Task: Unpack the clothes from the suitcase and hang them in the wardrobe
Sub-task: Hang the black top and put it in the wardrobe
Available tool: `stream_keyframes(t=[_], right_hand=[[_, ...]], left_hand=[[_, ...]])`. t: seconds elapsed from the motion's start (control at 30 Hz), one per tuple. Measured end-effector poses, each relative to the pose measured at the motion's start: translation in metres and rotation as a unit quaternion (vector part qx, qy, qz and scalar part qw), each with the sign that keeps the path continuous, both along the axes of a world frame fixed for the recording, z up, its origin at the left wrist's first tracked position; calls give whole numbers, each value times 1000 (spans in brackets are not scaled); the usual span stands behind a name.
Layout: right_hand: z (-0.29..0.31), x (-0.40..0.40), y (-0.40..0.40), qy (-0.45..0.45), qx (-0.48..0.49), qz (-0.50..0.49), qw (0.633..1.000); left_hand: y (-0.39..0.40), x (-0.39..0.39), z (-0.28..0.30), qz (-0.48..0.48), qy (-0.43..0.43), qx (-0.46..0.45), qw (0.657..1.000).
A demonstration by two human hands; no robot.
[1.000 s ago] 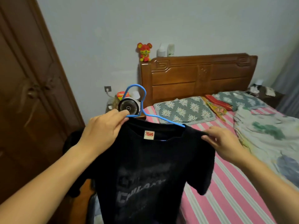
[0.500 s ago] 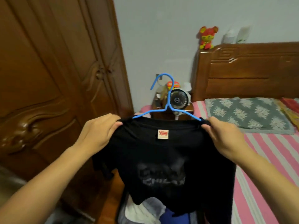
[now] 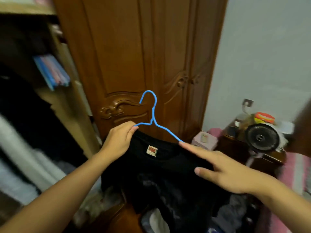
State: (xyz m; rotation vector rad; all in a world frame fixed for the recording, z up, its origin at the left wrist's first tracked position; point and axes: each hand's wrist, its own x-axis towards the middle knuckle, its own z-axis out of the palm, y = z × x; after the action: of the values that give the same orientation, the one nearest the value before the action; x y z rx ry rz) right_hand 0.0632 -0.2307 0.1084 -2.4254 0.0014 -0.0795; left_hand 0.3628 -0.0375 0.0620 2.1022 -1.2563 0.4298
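Gripping hanger (image 3: 152, 115), T-shirt (image 3: 161, 169) hem hidden

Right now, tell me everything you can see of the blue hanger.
The blue hanger is thin, wire-like, apparently coated, with a curved hook on top and a twisted neck. It stands roughly upright before the wardrobe door, its arms running into the shoulders of the black T-shirt. The left hand grips its left arm and the shirt; the right hand's straight forefinger touches its right arm.
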Motion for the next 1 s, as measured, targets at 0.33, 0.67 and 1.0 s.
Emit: stream_keyframes(t=[0.33,0.67,1.0], right_hand=[[15,142,57,-13,-43,37,998],[104,302,161,-25,-242,73,967],[156,470,235,-75,-313,68,944]], left_hand=[[127,86,42,335,198,130,912],[254,199,82,487,155,186,839],[266,285,108,514,23,220,829]])
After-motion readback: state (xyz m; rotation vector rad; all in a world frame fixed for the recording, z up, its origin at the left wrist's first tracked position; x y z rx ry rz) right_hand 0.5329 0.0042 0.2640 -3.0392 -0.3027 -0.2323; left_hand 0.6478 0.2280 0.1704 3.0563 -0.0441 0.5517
